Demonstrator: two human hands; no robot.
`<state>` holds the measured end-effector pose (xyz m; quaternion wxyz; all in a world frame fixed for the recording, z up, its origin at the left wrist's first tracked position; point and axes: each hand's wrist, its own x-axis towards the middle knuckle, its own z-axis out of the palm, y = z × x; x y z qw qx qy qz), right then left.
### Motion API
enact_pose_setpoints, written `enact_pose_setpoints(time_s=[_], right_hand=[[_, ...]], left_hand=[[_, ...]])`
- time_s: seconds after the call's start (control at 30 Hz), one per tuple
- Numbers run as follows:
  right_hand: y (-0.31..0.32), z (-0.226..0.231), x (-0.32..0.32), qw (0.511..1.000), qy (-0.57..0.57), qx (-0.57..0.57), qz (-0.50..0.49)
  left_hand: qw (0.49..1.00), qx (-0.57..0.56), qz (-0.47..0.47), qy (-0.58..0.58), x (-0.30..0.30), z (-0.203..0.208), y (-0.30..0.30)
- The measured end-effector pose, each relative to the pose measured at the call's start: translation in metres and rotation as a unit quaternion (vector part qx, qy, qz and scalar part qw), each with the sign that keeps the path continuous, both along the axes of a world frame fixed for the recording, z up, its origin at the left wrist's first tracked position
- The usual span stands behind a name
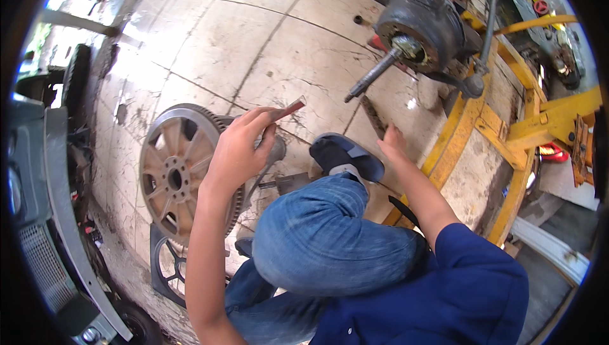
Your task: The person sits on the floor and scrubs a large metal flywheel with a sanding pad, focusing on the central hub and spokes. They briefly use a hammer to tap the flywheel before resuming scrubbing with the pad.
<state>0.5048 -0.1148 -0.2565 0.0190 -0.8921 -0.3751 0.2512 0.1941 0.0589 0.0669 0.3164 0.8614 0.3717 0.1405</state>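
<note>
Pinches a slim reddish bar [290, 110] between the thumb and fingers of the left hand [241, 145], with its pale tip slanting up and to the right. Grips the near end of a dark flat bar [372, 117] in the right hand [393, 144], with fingers curled in; cannot tell their exact placement, small and partly hidden at this angle. Points the dark flat bar away and slightly left, toward the tip of a grey shaft [374, 77]; cannot tell touching from apart there.

Holds both hands well apart, to either side of a bent knee in blue jeans [336, 237]. Wears a navy shirt [438, 300] and, on the forward foot, a dark sandal [371, 162].

Has a large toothed wheel [189, 170] standing tilted just beside the left hand, with a brownish spoked face and a central hole ringed by smaller ones. Has a black spoked frame [160, 269] low beside it, on the near side.

Faces, ahead and to the right, a black drum-shaped assembly [422, 18], with the grey shaft sticking out of its middle. Has a yellow metal frame [451, 148] along the right, pale cracked floor tiles [317, 59] below, and a grey vehicle panel [56, 155] at the far left.
</note>
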Motion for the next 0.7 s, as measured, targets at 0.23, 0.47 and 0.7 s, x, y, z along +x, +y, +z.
enact_pose_setpoints(time_s=[0.23, 0.47, 0.7], right_hand=[[-0.019, 0.038, 0.04, 0.99, 0.126, 0.046, -0.036], [-0.035, 0.189, 0.06, 0.956, 0.272, 0.106, 0.04], [0.079, 0.405, -0.017, 0.91, 0.079, 0.262, 0.312]], left_hand=[[0.976, 0.136, 0.146, -0.091, -0.101, 0.039, -0.013], [0.855, 0.234, 0.445, -0.13, -0.221, 0.008, -0.01], [0.841, 0.111, 0.521, -0.098, -0.264, -0.014, -0.046]])
